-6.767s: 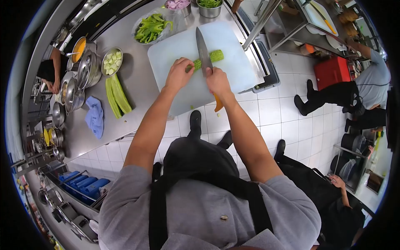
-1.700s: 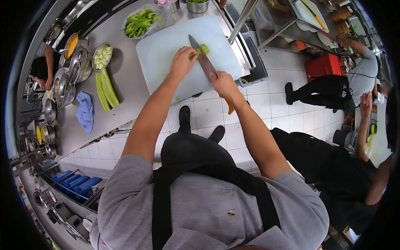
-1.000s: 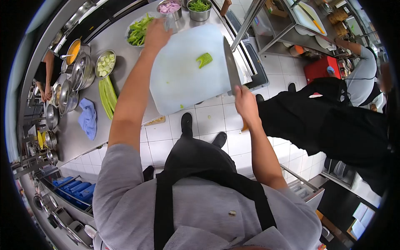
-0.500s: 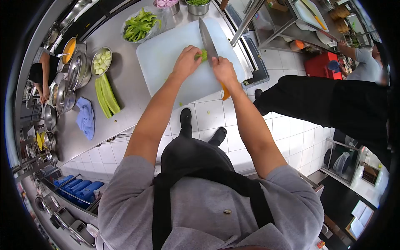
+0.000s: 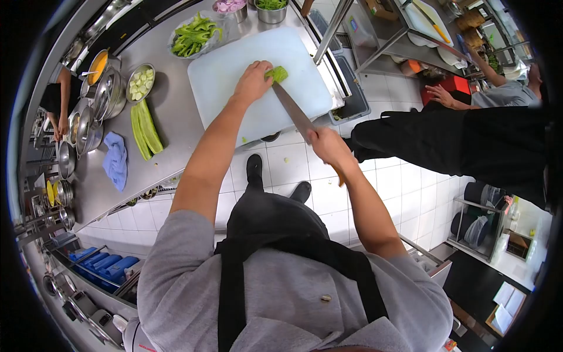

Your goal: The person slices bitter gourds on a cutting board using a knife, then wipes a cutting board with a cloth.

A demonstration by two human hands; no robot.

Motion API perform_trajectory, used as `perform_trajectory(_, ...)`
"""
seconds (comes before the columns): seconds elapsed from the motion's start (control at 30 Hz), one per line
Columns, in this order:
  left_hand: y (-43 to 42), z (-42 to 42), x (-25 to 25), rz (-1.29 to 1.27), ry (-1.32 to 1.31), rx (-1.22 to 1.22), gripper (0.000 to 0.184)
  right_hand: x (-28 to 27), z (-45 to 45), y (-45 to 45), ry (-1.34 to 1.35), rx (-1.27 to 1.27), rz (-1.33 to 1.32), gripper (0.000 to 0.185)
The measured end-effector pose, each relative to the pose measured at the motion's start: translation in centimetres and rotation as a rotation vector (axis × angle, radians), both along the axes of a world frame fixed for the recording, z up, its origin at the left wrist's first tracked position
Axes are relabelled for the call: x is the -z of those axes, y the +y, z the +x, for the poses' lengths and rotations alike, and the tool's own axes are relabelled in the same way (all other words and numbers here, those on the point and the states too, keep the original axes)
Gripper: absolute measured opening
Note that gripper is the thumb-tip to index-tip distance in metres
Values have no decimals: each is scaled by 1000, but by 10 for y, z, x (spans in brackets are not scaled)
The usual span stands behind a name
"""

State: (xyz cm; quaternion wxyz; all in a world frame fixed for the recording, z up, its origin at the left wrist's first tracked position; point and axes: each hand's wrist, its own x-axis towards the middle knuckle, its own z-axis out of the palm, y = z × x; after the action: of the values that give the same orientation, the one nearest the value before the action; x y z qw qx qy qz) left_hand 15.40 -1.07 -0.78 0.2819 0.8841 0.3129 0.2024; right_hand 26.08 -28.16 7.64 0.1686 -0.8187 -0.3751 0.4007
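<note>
Green veg (image 5: 279,74) is being held at one end by L hand (image 5: 254,81); R hand (image 5: 329,145) is gripping knife (image 5: 294,113), tip ending nr veg. White board (image 5: 305,70) is lying under veg, on bench (image 5: 171,94); farther L, long green strips (image 5: 146,131) & blue cloth (image 5: 115,162) are resting.

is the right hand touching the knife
Touching. The head view shows the right hand closed around the knife, its blade jutting from one side of the grip and its orange handle from the other.
</note>
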Motion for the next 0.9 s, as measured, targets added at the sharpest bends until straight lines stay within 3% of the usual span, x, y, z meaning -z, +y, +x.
perform_trajectory(0.13,10,-2,13,103,75,63,31,-28,6,-59,-120,-126,-7,46)
perform_trajectory(0.2,16,-3,7,-124,243,45,35,-30,4,-74,-286,50,66,44)
perform_trajectory(0.3,51,-19,-18,-231,250,40,37,10,-1,-72,-368,157,-25,41)
perform_trajectory(0.4,95,-37,-54,-74,283,-41,34,24,4,-48,-384,180,65,41)
perform_trajectory(0.47,100,-44,-71,660,72,-357,29,16,4,-16,-329,247,181,44)
perform_trajectory(0.5,101,-40,-64,660,72,-354,29,26,11,5,-257,261,236,44)
perform_trajectory(0.57,95,-20,-34,150,-28,69,31,36,24,50,-211,256,338,44)
perform_trajectory(0.63,49,1,-10,4,8,196,27,43,32,94,-202,248,404,44)
perform_trajectory(0.77,-3,16,-3,-74,-16,44,24,78,53,147,-130,271,398,44)
perform_trajectory(0.9,-12,18,13,-67,-92,-12,21,56,45,148,7,290,277,45)
